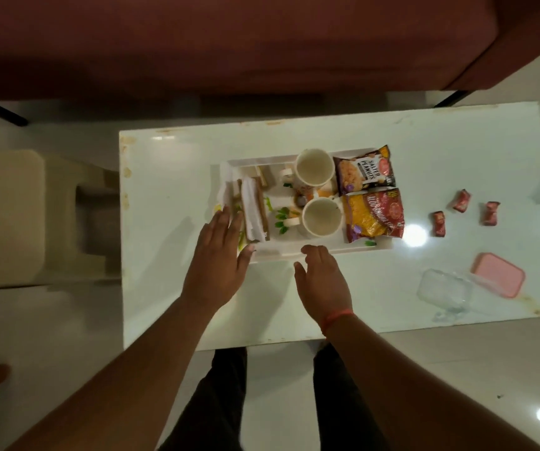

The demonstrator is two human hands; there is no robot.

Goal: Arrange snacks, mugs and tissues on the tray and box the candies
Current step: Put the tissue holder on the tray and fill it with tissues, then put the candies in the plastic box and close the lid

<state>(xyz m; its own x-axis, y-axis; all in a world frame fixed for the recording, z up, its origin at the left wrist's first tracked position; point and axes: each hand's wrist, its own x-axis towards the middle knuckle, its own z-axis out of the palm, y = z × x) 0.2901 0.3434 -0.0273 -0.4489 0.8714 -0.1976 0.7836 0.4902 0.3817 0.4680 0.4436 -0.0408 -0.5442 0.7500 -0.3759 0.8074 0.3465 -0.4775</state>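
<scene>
A white tray (281, 252) sits mid-table. On it stand two white mugs (314, 170) (322, 217), a salted peanuts packet (364, 172) and a yellow-red snack packet (374, 213) at its right end, and a stack of tissues (253, 209) at its left end. My left hand (221, 255) lies flat, fingers spread, on the tray's left near corner beside the tissues. My right hand (322, 275) hovers open at the tray's near rim. Three red wrapped candies (439, 223) (461, 200) (491, 213) lie on the table right of the tray. A clear box (444, 291) and its pink lid (498, 278) rest near the front right.
The white table (171, 242) has a dark red sofa (229, 43) behind it and a beige plastic stool (11, 216) to its left. My legs stand at the table's near edge. A lamp glare (414, 235) shines beside the tray.
</scene>
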